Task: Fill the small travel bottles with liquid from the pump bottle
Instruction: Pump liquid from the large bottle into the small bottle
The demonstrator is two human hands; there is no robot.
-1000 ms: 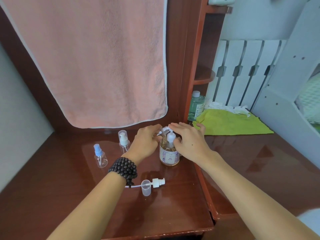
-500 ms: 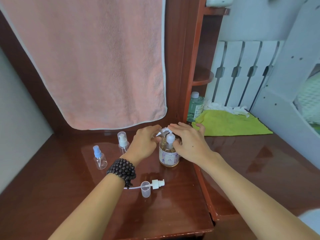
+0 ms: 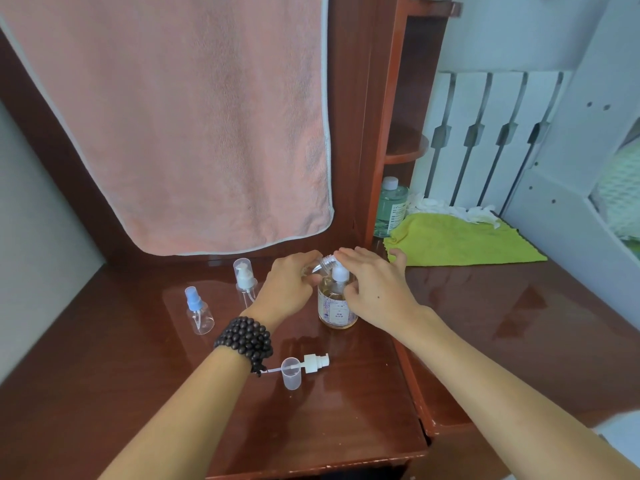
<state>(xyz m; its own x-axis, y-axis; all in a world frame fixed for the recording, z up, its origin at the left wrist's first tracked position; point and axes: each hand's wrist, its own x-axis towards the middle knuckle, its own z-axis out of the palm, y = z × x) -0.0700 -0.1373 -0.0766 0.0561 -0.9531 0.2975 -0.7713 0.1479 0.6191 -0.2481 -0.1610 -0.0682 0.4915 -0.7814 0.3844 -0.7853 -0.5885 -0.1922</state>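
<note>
A pump bottle with amber liquid and a white pump stands on the wooden desk. My left hand grips a small clear travel bottle, tilted with its threaded neck at the pump's spout. My right hand lies over the pump head with straight fingers. Left of them stand a small bottle with a blue sprayer and a small capped pump bottle. A loose white pump top with its tube and a clear cap lie in front.
A pink towel hangs behind the desk. To the right, past a wooden shelf post, stand a green bottle and a yellow-green cloth on a lower wooden surface. Beads wrap my left wrist.
Barely anything has moved. Both hands stay at the pump bottle's top, the left holding the small bottle at the spout and the right over the pump head.
</note>
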